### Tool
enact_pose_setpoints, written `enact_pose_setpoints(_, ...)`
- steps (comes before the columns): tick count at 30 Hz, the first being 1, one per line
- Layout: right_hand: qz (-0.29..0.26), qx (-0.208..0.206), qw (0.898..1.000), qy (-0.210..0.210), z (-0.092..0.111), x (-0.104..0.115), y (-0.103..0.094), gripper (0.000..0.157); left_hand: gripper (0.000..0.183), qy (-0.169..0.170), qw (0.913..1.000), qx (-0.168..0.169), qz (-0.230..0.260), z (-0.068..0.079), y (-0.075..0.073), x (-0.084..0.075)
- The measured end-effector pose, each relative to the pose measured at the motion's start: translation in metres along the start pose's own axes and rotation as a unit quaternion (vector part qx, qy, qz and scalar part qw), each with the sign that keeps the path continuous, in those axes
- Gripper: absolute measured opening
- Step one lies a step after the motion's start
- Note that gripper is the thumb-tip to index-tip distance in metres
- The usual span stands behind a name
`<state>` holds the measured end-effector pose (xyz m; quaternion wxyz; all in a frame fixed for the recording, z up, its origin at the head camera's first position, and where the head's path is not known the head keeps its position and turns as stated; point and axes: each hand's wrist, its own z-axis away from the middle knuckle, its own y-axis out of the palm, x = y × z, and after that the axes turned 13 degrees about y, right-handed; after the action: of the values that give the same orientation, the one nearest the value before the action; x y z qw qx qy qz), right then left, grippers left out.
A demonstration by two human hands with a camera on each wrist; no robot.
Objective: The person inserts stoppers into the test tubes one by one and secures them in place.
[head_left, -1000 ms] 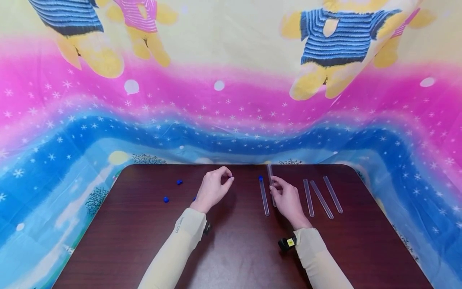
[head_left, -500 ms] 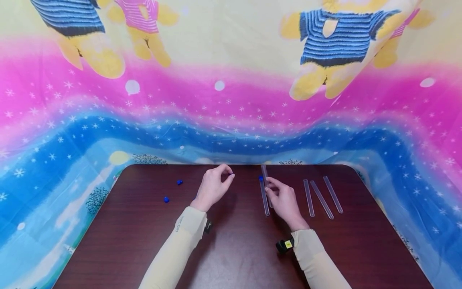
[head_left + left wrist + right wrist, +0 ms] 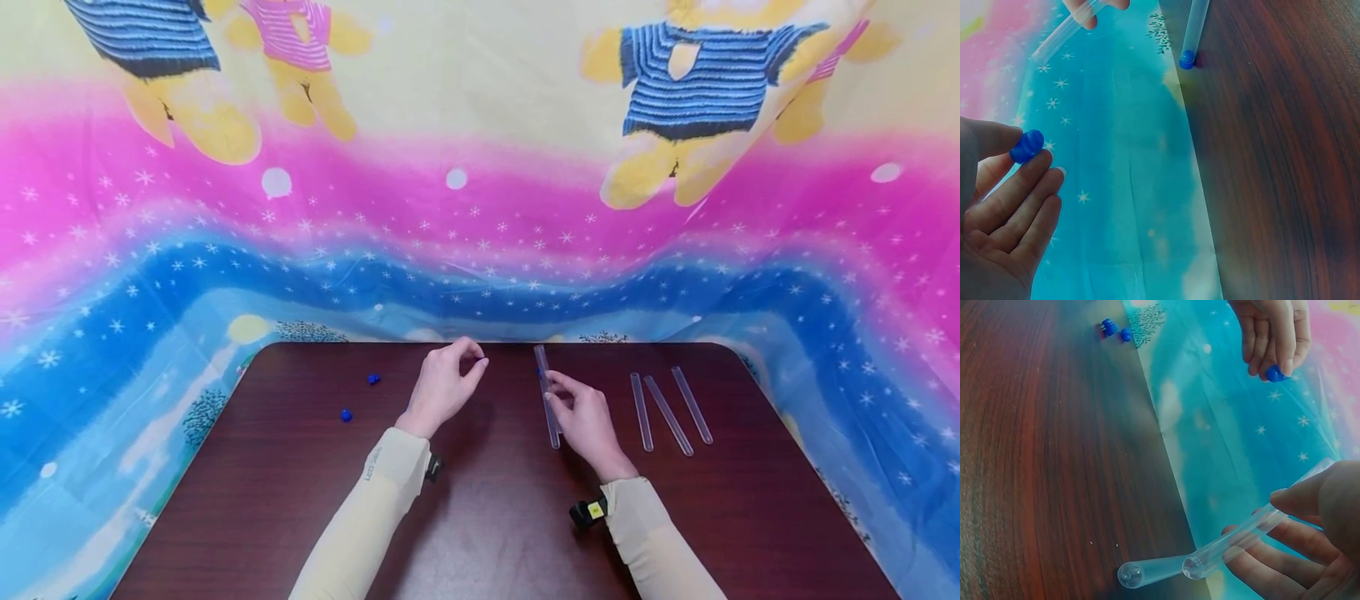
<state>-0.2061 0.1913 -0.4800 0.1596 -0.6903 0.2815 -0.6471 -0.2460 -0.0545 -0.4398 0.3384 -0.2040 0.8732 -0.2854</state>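
Leftward the right hand (image 3: 588, 421) has carried its clear tube (image 3: 542, 367), closer to the left hand (image 3: 442, 387). Two loose blue caps (image 3: 346, 414) lie on the table (image 3: 300, 500). Left hand pinches a blue cap (image 3: 1027, 145); small sleeve lettering (image 3: 372, 465) is unreadable. Right hand pinches the lifted tube above a capped tube (image 3: 1192, 31); three open tubes (image 3: 667, 412) lie rightward.

- Your left sleeve (image 3: 360, 521) is pale cream, snug and smooth, and ends at the wrist, on the side of the table (image 3: 225, 500) where the blue caps lie.
- It carries small grey lettering near the cuff, too small to read.
- Your right sleeve (image 3: 660, 542) matches it.
- A small black camera unit (image 3: 587, 511) with a yellow mark sits at your right cuff.
- A smaller black piece (image 3: 431, 468) shows at your left cuff.
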Motion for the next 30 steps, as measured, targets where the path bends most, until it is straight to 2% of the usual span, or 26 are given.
enact_pose_setpoints(10,-0.005,0.008,1.000,-0.014,0.003,0.001,0.001,0.037,0.007,0.013,0.9999,-0.008,-0.005,-0.002,-0.001,-0.001)
enact_pose_setpoints(30,-0.010,0.038,0.999,0.006,0.009,0.001,0.011,0.038,0.006,0.016,0.9998,-0.006,-0.004,-0.002,-0.002,-0.006)
